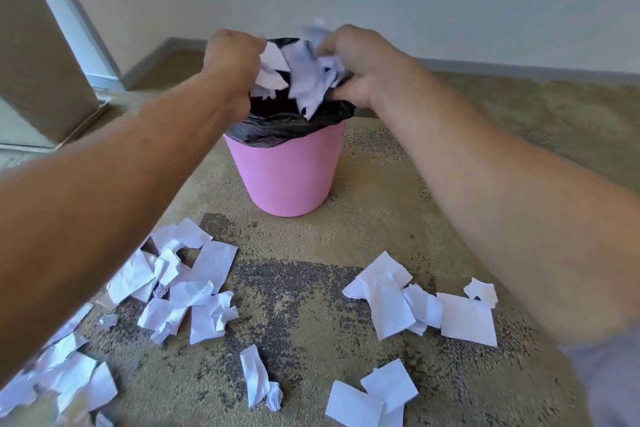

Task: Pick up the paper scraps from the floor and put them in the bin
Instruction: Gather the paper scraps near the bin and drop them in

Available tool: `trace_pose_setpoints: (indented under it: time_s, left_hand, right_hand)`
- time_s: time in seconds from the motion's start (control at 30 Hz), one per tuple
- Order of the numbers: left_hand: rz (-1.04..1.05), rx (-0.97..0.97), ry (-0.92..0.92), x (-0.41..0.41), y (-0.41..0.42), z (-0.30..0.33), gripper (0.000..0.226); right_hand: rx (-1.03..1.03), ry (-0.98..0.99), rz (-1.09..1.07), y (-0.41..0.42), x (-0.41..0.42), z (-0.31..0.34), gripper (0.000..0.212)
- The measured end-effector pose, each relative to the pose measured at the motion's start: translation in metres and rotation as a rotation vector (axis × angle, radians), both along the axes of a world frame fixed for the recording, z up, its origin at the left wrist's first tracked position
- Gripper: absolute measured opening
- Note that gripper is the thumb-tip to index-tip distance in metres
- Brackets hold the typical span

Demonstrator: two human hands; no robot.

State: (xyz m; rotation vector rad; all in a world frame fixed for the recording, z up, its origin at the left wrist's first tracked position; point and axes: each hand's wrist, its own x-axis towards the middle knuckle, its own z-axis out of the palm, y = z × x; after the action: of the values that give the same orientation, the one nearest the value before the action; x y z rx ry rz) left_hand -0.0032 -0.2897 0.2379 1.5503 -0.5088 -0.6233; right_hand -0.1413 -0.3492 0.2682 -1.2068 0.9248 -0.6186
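Note:
A pink bin [285,175] with a black liner [277,128] stands on the carpet ahead of me. Both hands are over its mouth. My left hand [230,57] and my right hand [360,66] hold a bunch of white paper scraps [304,76] between them, the lowest scrap dipping into the opening. More white scraps lie on the floor: a pile at the left [183,284], a group at the right [422,305], some near the front [259,380] and front right [374,395], and several at the lower left edge [65,378].
A beige wall with a skirting board [519,68] runs behind the bin. A door frame and brown panel [41,55] stand at the far left. The carpet [311,288] is tan with dark speckled patches.

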Motion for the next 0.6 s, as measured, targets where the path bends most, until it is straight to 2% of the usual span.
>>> trace_pose_setpoints:
  time_s: [0.07,0.13,0.2,0.27,0.33,0.47,0.53,0.6]
  left_hand:
    - [-0.021,0.028,0.044,-0.002,-0.001,0.001,0.023]
    - [0.0,0.021,0.062,-0.002,0.001,0.001,0.028]
    - [0.007,0.01,-0.032,-0.002,0.004,0.0,0.028]
    - [-0.014,-0.035,-0.118,-0.008,0.011,-0.003,0.017]
    - [-0.037,-0.117,-0.204,-0.02,0.019,-0.007,0.017]
    - [-0.13,-0.289,-0.449,-0.064,0.045,-0.031,0.012]
    - [-0.196,-0.312,-0.563,-0.09,0.054,-0.055,0.011]
    - [-0.331,-0.259,-0.592,-0.115,0.058,-0.085,0.013]
  right_hand:
    - [0.043,0.003,0.025,0.0,0.01,-0.001,0.006]
    - [0.093,-0.04,0.01,-0.003,0.011,-0.005,0.012]
    - [0.078,-0.093,-0.049,-0.009,0.006,-0.015,0.011]
    - [0.012,-0.133,-0.122,-0.016,-0.002,-0.026,0.019]
    - [-0.077,-0.154,-0.157,-0.016,-0.018,-0.036,0.026]
    - [-0.284,-0.082,-0.145,-0.002,-0.063,-0.065,0.026]
    - [-0.357,-0.003,-0.132,0.006,-0.087,-0.09,0.025]
    - [-0.396,0.069,-0.117,0.011,-0.114,-0.123,0.024]
